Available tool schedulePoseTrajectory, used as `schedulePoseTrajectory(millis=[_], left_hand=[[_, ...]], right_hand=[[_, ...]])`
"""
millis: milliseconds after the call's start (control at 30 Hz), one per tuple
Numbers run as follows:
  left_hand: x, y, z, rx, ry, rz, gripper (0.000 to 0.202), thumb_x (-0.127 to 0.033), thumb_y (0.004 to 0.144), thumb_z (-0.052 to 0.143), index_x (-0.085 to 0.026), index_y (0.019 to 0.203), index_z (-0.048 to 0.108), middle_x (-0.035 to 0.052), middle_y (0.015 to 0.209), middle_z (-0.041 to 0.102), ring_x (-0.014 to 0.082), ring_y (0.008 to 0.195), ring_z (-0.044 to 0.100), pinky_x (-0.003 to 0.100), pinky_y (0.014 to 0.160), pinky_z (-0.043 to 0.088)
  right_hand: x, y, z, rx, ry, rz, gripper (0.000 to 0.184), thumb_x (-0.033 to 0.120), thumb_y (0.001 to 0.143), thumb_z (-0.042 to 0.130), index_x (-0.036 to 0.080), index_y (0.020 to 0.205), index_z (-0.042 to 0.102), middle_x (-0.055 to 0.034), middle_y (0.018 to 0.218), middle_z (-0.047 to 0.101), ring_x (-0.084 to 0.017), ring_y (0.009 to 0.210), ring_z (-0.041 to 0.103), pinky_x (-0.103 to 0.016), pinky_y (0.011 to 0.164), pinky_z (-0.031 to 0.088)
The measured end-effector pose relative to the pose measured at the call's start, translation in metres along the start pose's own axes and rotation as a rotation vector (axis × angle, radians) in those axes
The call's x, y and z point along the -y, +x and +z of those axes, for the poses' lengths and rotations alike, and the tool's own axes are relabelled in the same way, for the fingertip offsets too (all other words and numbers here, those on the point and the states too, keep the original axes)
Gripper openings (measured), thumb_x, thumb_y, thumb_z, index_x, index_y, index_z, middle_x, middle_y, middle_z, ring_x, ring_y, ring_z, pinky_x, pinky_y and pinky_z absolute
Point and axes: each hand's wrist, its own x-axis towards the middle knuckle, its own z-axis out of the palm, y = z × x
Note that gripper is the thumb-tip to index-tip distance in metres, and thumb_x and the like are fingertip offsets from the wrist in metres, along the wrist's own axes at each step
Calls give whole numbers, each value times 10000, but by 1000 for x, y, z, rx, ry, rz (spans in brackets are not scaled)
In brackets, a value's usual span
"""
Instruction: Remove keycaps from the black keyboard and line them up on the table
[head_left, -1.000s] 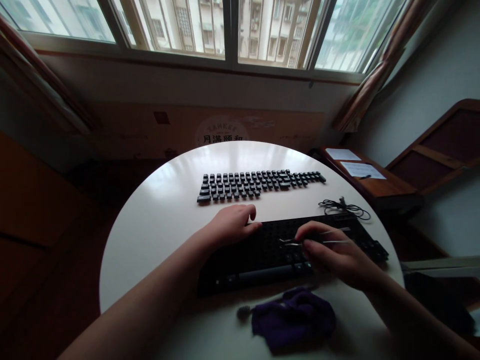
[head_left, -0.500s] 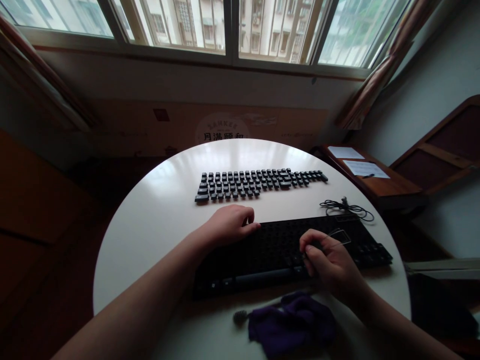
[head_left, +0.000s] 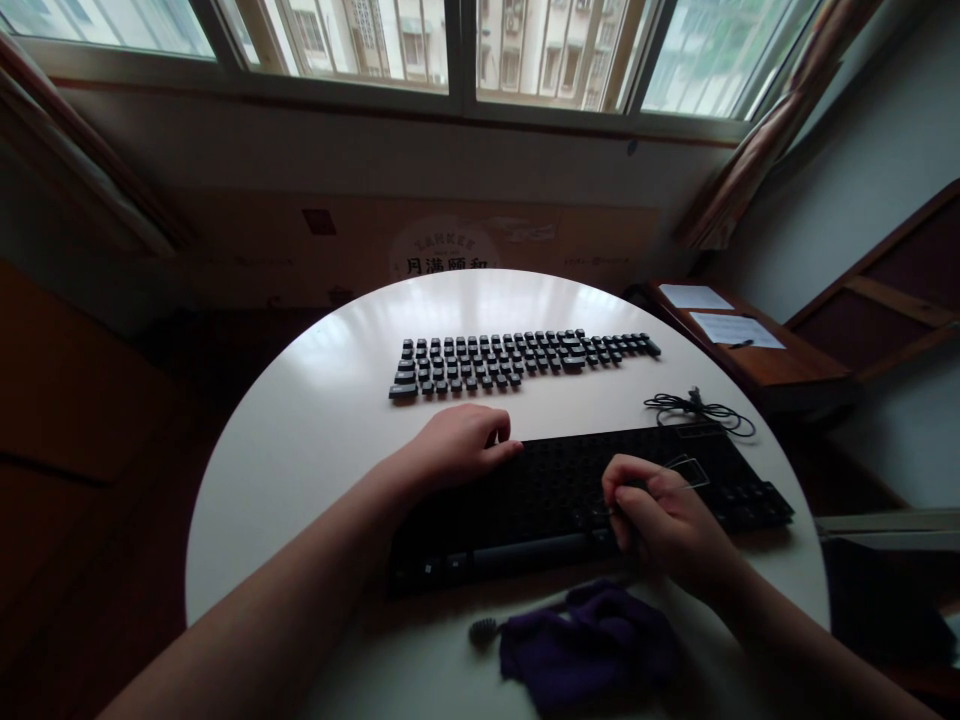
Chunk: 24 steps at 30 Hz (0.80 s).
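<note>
A black keyboard (head_left: 555, 470) lies before me with most of its keys off. A long space bar (head_left: 529, 552) and a few keys remain along its near edge, and some at its right end. My left hand (head_left: 466, 442) grips the keyboard's far edge, fingers curled and thumb on top. My right hand (head_left: 656, 510) is closed around a wire keycap puller (head_left: 694, 472), whose wire loop sticks out behind the fingers. Its working end is down at the keys right of the space bar, mostly hidden by the fingers.
Removed keycaps (head_left: 480, 362) stand in rows farther back on the round white table (head_left: 277, 480). A coiled cable (head_left: 697, 408) lies behind the keyboard's right end. Near me are a purple cloth (head_left: 585, 645) and a small brush (head_left: 484, 630). Papers (head_left: 739, 330) lie on a wooden surface at right.
The view has shifted slightly. Both hands keep nearly the same places on the keyboard, and the puller stays in my right hand.
</note>
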Motion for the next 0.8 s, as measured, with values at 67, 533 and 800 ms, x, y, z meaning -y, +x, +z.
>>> schedulePoseTrajectory(millis=[67, 533, 800], left_hand=[[0, 0, 0, 2, 0, -6, 291, -486, 930, 562, -215, 863, 644, 31, 898, 700, 210, 782, 607, 280, 619, 355], [0, 1, 0, 22, -16, -29, 305, -497, 926, 556, -215, 864, 654, 31, 890, 700, 212, 797, 609, 287, 630, 361], [0, 0, 0, 23, 6, -30, 289, -474, 937, 551, -214, 868, 655, 35, 896, 696, 218, 808, 613, 294, 638, 376]], right_hand=[[-4, 2, -2, 32, -28, -25, 127, 299, 805, 476, 187, 747, 490, 48, 467, 491, -77, 416, 394, -168, 412, 275], [-4, -3, 0, 45, -467, -425, 204, 220, 893, 407, 173, 717, 497, 31, 587, 457, -83, 525, 421, -210, 524, 309], [-17, 8, -5, -90, 180, -172, 157, 290, 834, 455, 192, 714, 430, 71, 533, 321, -58, 424, 263, -171, 395, 191]])
